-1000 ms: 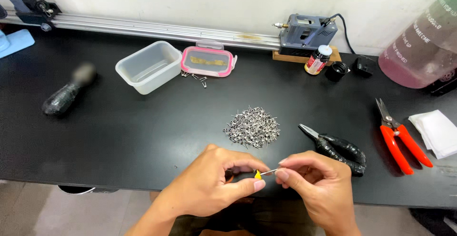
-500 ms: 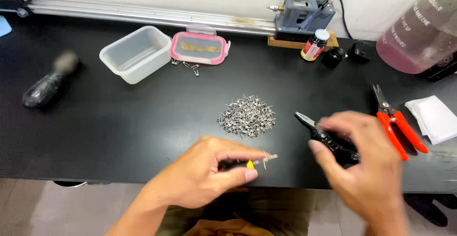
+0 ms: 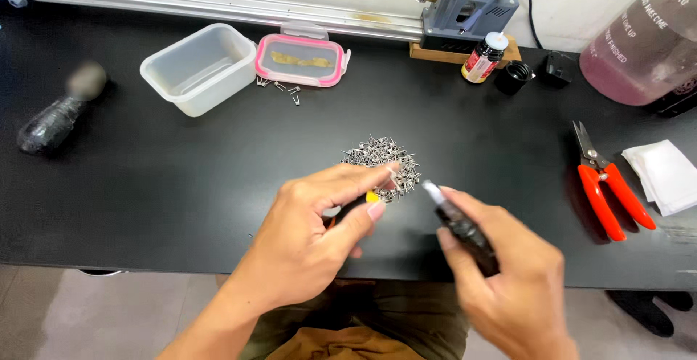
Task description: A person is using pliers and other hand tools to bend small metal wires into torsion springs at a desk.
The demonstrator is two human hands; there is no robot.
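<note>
On the black worktable [image 3: 181, 186], the left hand [image 3: 319, 236] pinches a tiny yellow-tipped wire piece [image 3: 373, 196], light, stiff, easily dropped; the right hand [image 3: 508, 280] grips black pliers [image 3: 461, 226] by their handles.

On your black table [image 3: 145, 186], far left, a dark bottle [image 3: 54, 120] lies on its side. You have 1 clear plastic tub [image 3: 197, 67] just beside a pink-rimmed lid [image 3: 301, 60], with a few loose metal bits [image 3: 279, 86] in front. At the back: a grey device [image 3: 465, 8], a small red-labelled bottle [image 3: 483, 56], a black cap [image 3: 514, 77]. On your right: red-handled snips [image 3: 602, 182], white cloth [image 3: 666, 175], a pink-liquid jug [image 3: 642, 48].
</note>
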